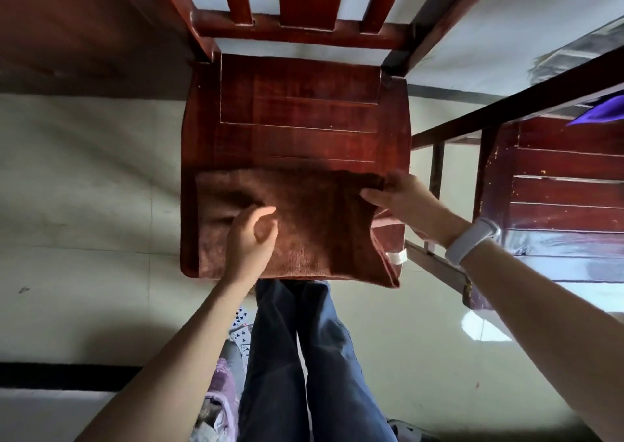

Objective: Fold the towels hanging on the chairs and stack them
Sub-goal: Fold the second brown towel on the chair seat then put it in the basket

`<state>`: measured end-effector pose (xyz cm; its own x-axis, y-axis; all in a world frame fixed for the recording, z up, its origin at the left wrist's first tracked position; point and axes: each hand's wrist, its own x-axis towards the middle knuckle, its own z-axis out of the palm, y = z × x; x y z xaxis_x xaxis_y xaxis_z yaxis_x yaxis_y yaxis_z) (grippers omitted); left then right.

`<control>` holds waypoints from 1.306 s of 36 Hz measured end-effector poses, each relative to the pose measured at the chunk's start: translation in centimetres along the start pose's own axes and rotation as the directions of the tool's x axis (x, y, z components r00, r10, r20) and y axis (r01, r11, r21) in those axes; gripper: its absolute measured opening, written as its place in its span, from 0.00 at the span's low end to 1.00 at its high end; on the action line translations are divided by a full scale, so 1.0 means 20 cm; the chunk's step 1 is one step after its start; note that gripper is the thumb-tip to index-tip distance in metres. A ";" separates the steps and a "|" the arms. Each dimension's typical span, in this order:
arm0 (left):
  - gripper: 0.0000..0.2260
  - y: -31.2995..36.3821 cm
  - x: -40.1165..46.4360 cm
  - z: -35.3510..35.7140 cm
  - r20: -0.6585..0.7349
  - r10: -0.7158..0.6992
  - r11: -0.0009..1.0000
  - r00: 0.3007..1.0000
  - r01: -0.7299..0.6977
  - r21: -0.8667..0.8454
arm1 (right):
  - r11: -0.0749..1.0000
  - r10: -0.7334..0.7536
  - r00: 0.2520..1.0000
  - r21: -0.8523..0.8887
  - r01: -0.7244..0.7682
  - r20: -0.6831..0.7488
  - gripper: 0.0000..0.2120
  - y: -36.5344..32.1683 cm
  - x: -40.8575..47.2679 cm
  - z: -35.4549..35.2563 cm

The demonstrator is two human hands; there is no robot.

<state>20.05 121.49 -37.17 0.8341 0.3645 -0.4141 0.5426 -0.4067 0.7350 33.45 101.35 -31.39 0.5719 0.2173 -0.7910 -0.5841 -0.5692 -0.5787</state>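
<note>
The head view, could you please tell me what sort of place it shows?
Probably a dining area in a home: a red wooden chair bearing a brown towel stands on a pale tiled floor, beside a glass-topped table with a second chair beneath.

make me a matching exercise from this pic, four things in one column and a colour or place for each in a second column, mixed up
Things
1. towel
2. wristband
3. cloth
4. playing cards

Colour or place
A. purple, at the far right edge
B. on the floor beside the person's legs
C. brown, lying on the chair seat
D. white, on the right arm

Pairs: 1-C, 2-D, 3-A, 4-B
</note>
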 end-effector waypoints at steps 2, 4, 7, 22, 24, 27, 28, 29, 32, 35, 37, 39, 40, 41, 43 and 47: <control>0.08 0.05 0.00 -0.05 0.069 -0.256 0.913 0.964 0.265 -0.310 | 0.999 -0.029 0.998 -0.021 0.030 0.058 0.09 -0.10 -0.02 0.12; 0.09 0.06 -0.01 -0.09 0.226 -0.440 0.691 0.869 0.488 -0.533 | 0.997 -0.032 0.991 0.072 0.023 0.129 0.11 -0.18 -0.01 0.26; 0.18 -0.02 -0.03 -0.14 0.421 -0.547 0.348 0.723 0.654 -0.672 | 0.986 0.000 0.962 0.161 -0.045 0.273 0.09 -0.30 0.03 0.44; 0.13 -0.16 -0.16 -0.06 -0.135 -0.372 0.928 0.918 0.368 -0.061 | 0.461 -0.275 0.936 -0.825 0.328 0.219 0.16 -0.31 0.37 0.68; 0.13 -0.16 -0.18 -0.06 -0.141 -0.335 0.942 0.932 0.327 -0.077 | 0.535 -0.261 0.944 -0.784 0.316 0.203 0.13 -0.32 0.38 0.69; 0.14 -0.16 -0.21 -0.07 -0.173 -0.329 0.938 0.928 0.301 -0.170 | 0.537 -0.251 0.943 -0.779 0.323 0.218 0.12 -0.33 0.36 0.71; 0.14 -0.17 -0.22 -0.07 -0.188 -0.344 0.931 0.920 0.308 -0.194 | 0.545 -0.251 0.941 -0.770 0.333 0.229 0.12 -0.34 0.36 0.71; 0.14 -0.17 -0.23 -0.08 -0.214 -0.354 0.926 0.911 0.309 -0.215 | 0.555 -0.255 0.936 -0.755 0.348 0.244 0.13 -0.34 0.35 0.72; 0.13 -0.18 -0.25 -0.11 -0.285 -0.390 0.912 0.876 0.323 -0.254 | 0.519 -0.289 0.907 -0.746 0.417 0.305 0.15 -0.37 0.32 0.75; 0.10 -0.22 -0.24 -0.13 -0.353 -0.454 0.885 0.818 0.368 -0.284 | 0.464 -0.354 0.858 -0.726 0.507 0.372 0.15 -0.39 0.31 0.81; 0.09 -0.25 -0.23 -0.13 -0.405 -0.463 0.883 0.788 0.373 -0.283 | 0.442 -0.384 0.835 -0.716 0.540 0.394 0.14 -0.40 0.32 0.85; 0.08 -0.27 -0.23 -0.14 -0.444 -0.464 0.885 0.767 0.376 -0.275 | 0.423 -0.405 0.826 -0.721 0.549 0.392 0.14 -0.40 0.34 0.88; 0.07 -0.28 -0.23 -0.15 -0.455 -0.468 0.883 0.758 0.388 -0.263 | 0.419 -0.414 0.825 -0.724 0.549 0.385 0.14 -0.40 0.35 0.90; 0.07 -0.29 -0.23 -0.15 -0.464 -0.469 0.883 0.751 0.399 -0.248 | 0.415 -0.423 0.824 -0.727 0.547 0.378 0.14 -0.40 0.36 0.91; 0.11 -0.32 -0.23 -0.15 -0.478 -0.458 0.888 0.749 0.415 -0.201 | 0.405 -0.439 0.823 -0.739 0.538 0.359 0.14 -0.39 0.38 0.94; 0.12 -0.34 -0.23 -0.15 -0.489 -0.475 0.869 0.731 0.477 -0.131 | 0.372 -0.466 0.825 -0.775 0.510 0.319 0.14 -0.36 0.44 0.98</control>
<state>12.33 125.10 -38.62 0.3034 0.8698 -0.3891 0.8562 -0.0697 0.5118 31.33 122.81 -38.07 0.5602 0.6979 -0.4463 0.5210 -0.7157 -0.4652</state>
